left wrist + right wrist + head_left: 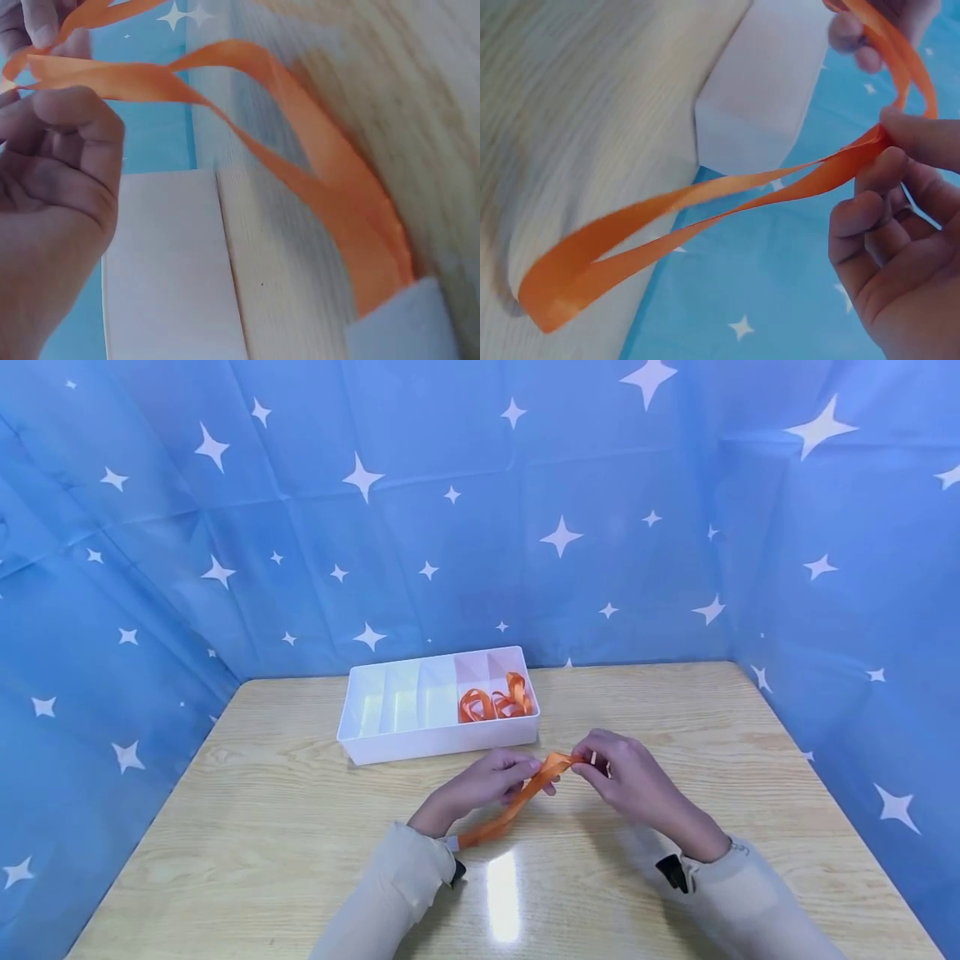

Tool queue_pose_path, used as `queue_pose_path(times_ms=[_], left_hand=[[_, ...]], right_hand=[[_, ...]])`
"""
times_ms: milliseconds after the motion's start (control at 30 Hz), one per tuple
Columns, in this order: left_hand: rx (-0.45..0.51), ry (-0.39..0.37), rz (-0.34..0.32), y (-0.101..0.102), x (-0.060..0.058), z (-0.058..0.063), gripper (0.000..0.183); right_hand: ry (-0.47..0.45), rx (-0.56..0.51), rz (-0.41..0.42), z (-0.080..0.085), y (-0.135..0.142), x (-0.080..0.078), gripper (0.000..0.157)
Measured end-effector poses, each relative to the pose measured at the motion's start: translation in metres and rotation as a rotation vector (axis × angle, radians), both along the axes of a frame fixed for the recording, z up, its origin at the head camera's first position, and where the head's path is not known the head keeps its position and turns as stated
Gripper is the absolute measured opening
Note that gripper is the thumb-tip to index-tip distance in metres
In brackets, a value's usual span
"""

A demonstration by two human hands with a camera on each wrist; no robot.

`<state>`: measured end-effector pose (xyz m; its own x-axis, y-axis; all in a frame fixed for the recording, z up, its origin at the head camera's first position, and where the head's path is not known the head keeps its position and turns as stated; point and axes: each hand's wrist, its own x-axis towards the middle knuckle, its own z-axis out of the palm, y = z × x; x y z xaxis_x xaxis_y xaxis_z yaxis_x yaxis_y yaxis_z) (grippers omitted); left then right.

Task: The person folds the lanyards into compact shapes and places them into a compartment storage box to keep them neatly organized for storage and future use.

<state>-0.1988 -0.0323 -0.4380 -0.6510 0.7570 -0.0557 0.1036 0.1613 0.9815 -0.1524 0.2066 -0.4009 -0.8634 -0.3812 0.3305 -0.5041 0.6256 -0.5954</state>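
Between both hands is an orange ribbon (517, 807), doubled into long strands and seen over the table in front of the white box. My left hand (491, 783) holds it between thumb and fingers. A short way to the right, my right hand (618, 774) pinches it with thumb and fingertips. The strands slope down past my left hand to a pale grey-white piece (405, 322) at the ribbon's lower end, near the left sleeve. In the right wrist view, a folded loop of the ribbon (562, 292) hangs from the right fingers.
Behind the hands, a white divided box (435, 743) sits on the wooden table (247, 827). Coiled orange ribbons (476, 706) lie in its two rightmost compartments. A blue star-patterned curtain (465, 527) stands at the back and sides.
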Motion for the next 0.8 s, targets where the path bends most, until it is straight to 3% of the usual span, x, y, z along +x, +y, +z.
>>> queue_pose_path(times_ms=[100, 400, 567, 800], left_hand=[[0.022, -0.02, 0.0, -0.001, 0.002, 0.003, 0.039], [0.111, 0.015, 0.029, 0.0, 0.006, 0.015, 0.037], [0.14, 0.091, 0.064, 0.003, 0.007, 0.024, 0.029], [0.172, 0.076, 0.132, 0.004, 0.009, 0.036, 0.018]], right_hand=[[0.018, 0.001, -0.004, 0.003, -0.001, -0.001, 0.01], [0.085, -0.005, -0.035, 0.01, -0.006, -0.003, 0.014], [0.099, -0.025, -0.039, 0.015, -0.008, -0.004, 0.013], [0.125, -0.068, -0.034, 0.019, -0.012, -0.003, 0.015]])
